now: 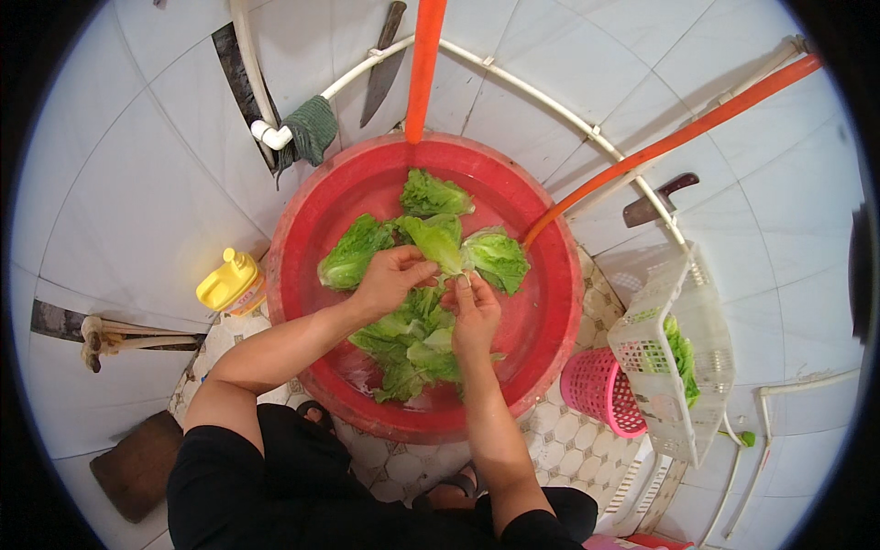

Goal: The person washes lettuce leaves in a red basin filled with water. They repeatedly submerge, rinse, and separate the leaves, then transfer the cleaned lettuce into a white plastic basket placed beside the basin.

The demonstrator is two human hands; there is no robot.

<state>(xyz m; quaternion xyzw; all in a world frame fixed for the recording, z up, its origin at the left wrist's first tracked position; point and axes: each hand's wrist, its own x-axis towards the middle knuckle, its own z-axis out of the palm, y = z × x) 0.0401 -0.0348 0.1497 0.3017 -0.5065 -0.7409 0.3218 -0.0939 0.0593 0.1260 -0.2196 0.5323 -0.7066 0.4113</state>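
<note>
Above a large red plastic basin (550, 330) of water, a small green lettuce (440, 246) is held with its pale base toward me. My right hand (474, 309) pinches that base between thumb and fingers. At the lettuce's left edge, my left hand (393, 278) has thumb and fingertips closed on it. Around my hands float a lettuce head on the left (357, 251), one at the back (434, 192) and one on the right (496, 260). Loose lettuce leaves (405, 344) gather beneath my wrists, partly hidden by them.
One orange hose (426, 69) drops to the basin's back; another orange hose (660, 148) enters from the right. A white plastic crate (660, 412) with greens leans above a pink basket (595, 388). A yellow jug (234, 285) stands left. A knife (381, 75) and cleaver (653, 206) hang behind pipes.
</note>
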